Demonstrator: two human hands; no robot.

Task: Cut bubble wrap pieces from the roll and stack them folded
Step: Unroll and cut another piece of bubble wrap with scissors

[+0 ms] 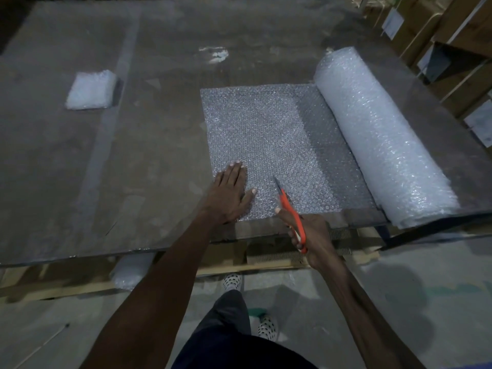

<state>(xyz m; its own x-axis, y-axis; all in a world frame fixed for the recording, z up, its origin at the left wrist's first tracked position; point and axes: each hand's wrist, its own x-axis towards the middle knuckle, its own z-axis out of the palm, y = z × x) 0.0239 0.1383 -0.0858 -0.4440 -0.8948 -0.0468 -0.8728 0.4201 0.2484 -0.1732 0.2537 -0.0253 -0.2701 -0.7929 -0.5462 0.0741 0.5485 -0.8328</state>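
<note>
The left hand (231, 193) lies flat on the unrolled sheet of bubble wrap (269, 145), fingers straight and close together pointing toward 12 o'clock, thumb spread out toward 3 o'clock, palm pressing the sheet's near left corner onto the table (149, 129). The right hand (310, 235), just at 4 o'clock of the left one and over the table's near edge, has its fingers curled round the orange handles of the scissors (288, 211); the thin blades point toward 11 o'clock and their tip is over the sheet, between the two hands. Whether the blades are parted cannot be told. The sheet runs from the left hand toward 3 o'clock, where it joins the thick roll (383, 139) lying along the table's right edge. A folded stack of bubble wrap (91, 89) sits well apart at 10 o'clock.
</note>
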